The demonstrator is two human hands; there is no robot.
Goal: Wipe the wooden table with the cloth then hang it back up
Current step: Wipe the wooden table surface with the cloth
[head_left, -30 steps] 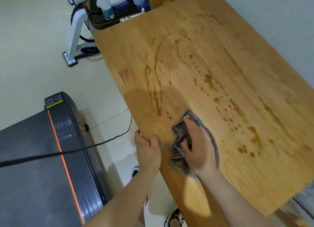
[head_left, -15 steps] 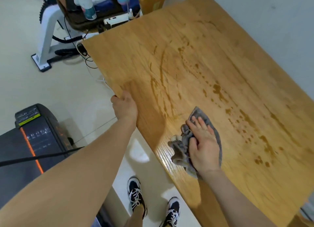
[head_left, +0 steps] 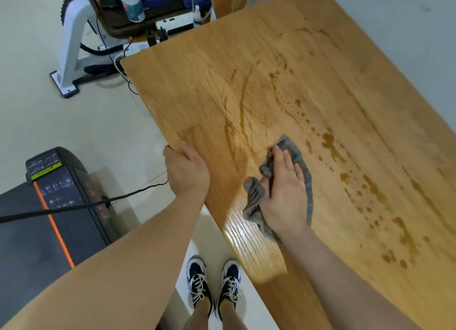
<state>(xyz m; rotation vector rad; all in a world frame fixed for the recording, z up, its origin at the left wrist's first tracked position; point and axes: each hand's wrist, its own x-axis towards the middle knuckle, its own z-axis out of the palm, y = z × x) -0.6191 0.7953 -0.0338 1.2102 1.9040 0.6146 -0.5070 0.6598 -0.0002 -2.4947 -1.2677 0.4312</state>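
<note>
Item 1, wooden table (head_left: 320, 95): light oak top, running from 12 o'clock down to 4 o'clock of the view. Wet brown streaks and droplets (head_left: 328, 139) lie across it, mostly at 1 to 4 o'clock of the cloth.
Item 2, cloth (head_left: 255, 199): grey, crumpled, lying on the tabletop near its left edge, at 4 o'clock from the view's centre, under the right hand.
Item 3, right hand (head_left: 286, 196): palm down, fingers straight and close together, pressing the cloth flat against the wood; cloth folds bunch at its thumb side.
Item 4, left hand (head_left: 187, 174): at 9 o'clock of the cloth, curled over the table's left edge and gripping it, thumb on top.
Item 5, treadmill (head_left: 49, 218): dark, with an orange stripe, at 8 o'clock; a black cable (head_left: 74, 206) crosses it.
Item 6, black-and-white shoes (head_left: 214, 282): at 6 o'clock, on the pale floor.
Item 7, white machine frame (head_left: 71, 45): at 10 o'clock, beyond the table's far corner
</note>
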